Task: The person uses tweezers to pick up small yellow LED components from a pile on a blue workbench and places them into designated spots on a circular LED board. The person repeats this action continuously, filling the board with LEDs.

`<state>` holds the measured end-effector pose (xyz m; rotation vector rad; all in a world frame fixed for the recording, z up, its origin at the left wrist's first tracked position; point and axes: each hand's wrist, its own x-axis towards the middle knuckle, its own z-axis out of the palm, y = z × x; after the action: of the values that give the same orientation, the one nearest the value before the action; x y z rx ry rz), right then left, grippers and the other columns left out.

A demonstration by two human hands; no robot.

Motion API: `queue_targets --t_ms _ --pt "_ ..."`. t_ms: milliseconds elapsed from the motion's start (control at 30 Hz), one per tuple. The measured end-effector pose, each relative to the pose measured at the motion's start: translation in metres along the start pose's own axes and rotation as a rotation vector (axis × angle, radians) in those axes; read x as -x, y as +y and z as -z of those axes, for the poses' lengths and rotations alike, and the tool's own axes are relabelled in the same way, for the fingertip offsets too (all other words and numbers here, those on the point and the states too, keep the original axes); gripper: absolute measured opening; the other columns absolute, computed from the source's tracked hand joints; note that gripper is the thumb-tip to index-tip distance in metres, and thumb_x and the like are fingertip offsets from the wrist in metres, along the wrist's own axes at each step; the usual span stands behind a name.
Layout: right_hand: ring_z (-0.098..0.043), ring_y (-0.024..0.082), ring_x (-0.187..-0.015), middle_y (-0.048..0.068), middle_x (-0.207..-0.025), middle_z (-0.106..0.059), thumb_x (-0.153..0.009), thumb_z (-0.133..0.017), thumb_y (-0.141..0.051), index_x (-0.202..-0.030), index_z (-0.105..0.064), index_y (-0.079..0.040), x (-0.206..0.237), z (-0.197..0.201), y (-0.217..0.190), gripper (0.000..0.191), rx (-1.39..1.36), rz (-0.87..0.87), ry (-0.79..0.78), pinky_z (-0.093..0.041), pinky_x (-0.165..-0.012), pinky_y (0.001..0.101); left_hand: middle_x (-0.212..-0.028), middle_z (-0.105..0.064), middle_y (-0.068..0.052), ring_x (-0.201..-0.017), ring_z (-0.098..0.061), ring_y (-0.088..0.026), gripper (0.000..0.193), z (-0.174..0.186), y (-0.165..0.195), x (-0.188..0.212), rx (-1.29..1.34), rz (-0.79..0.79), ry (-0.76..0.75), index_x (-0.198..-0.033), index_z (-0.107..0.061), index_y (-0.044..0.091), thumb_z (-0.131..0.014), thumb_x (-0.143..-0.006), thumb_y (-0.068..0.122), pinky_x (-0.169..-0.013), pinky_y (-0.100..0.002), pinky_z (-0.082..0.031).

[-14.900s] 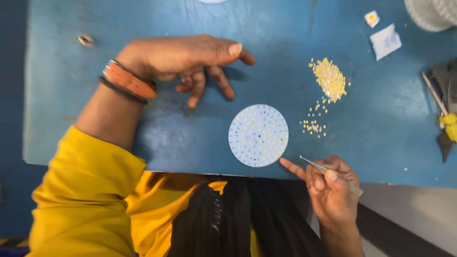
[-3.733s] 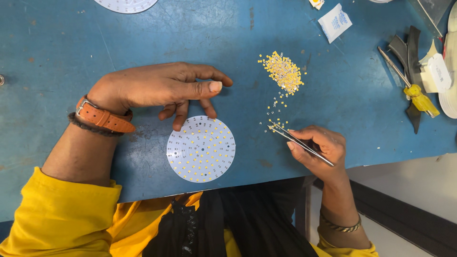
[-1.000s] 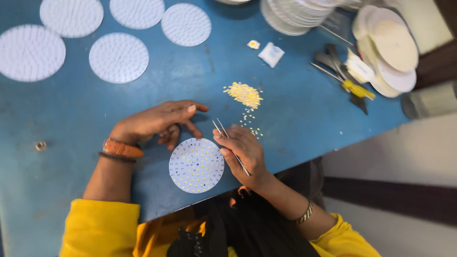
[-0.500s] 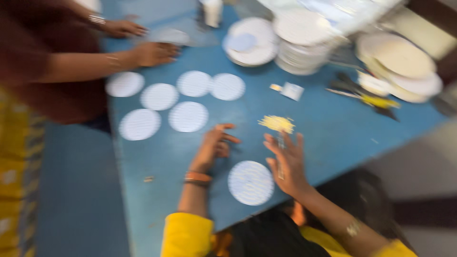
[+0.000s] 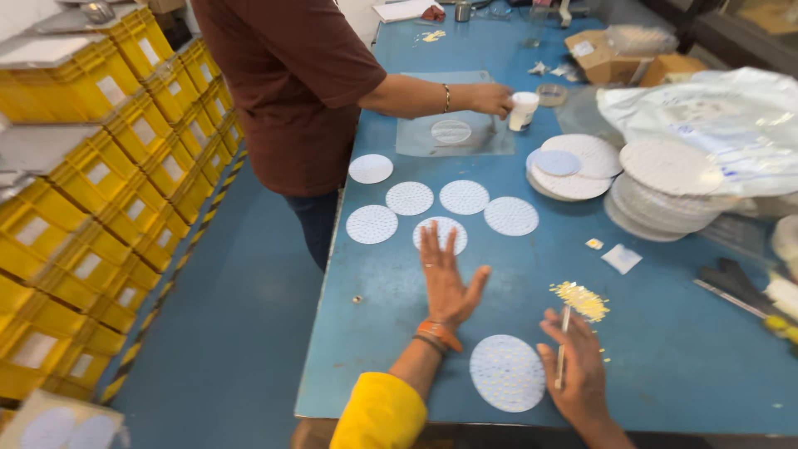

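Observation:
My left hand lies flat and open on the blue table, fingers spread, fingertips reaching a white round board. My right hand holds thin metal tweezers beside another white round board near the front edge. A small heap of yellow bits lies just beyond the right hand.
Several white round boards lie in rows mid-table; stacks of larger discs stand to the right. A person in a brown shirt stands at the left edge, one hand on a white cup. Yellow crates line the aisle.
The view has lifted from the table to the whole bench and the person beside it. My left hand has left the near board and stretched forward flat. The right hand stays by the board.

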<state>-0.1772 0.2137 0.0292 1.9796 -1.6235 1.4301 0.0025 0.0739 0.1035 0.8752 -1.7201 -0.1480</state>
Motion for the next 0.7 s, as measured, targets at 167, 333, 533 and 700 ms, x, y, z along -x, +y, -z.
queue_targets --t_ms 167,333,533,700 --pt "-0.066 0.027 -0.101 0.008 -0.100 -0.068 -0.080 -0.077 -0.007 -0.105 -0.072 -0.013 0.024 0.019 0.055 0.027 0.000 0.036 0.116 -0.054 -0.088 0.0382 -0.171 -0.016 -0.022 -0.160 -0.005 -0.044 0.078 -0.009 -0.015 -0.010 0.017 0.186 0.141 -0.158 -0.035 0.005 -0.070 -0.094 0.033 -0.128 -0.058 -0.013" --pt "-0.071 0.026 -0.094 0.015 -0.110 -0.069 -0.109 -0.062 -0.008 -0.110 -0.060 -0.006 0.008 0.114 0.183 0.003 -0.207 -0.026 0.388 -0.057 -0.091 0.0351 -0.169 -0.018 -0.022 -0.159 -0.006 -0.046 0.074 -0.027 -0.018 -0.009 -0.096 0.270 0.239 -0.156 -0.036 0.005 -0.067 -0.097 0.036 -0.127 -0.058 -0.013" --pt "-0.067 0.027 -0.107 0.014 -0.126 -0.062 -0.113 -0.058 -0.018 -0.129 -0.049 -0.010 0.010 0.193 0.276 0.021 -0.888 -0.370 0.629 -0.055 -0.095 0.0443 -0.169 -0.017 -0.022 -0.158 -0.003 -0.046 0.072 -0.049 0.000 -0.009 -0.142 0.423 0.280 -0.156 -0.036 0.006 -0.062 -0.099 0.041 -0.125 -0.058 -0.012" --pt "-0.064 0.028 -0.117 0.014 -0.139 -0.056 -0.116 -0.056 -0.026 -0.145 -0.039 -0.013 0.031 0.196 0.272 0.036 -1.143 -0.520 0.544 -0.053 -0.098 0.0520 -0.169 -0.017 -0.022 -0.157 -0.002 -0.046 0.072 -0.055 0.013 -0.010 -0.178 0.470 0.295 -0.156 -0.035 0.007 -0.060 -0.100 0.045 -0.125 -0.058 -0.010"
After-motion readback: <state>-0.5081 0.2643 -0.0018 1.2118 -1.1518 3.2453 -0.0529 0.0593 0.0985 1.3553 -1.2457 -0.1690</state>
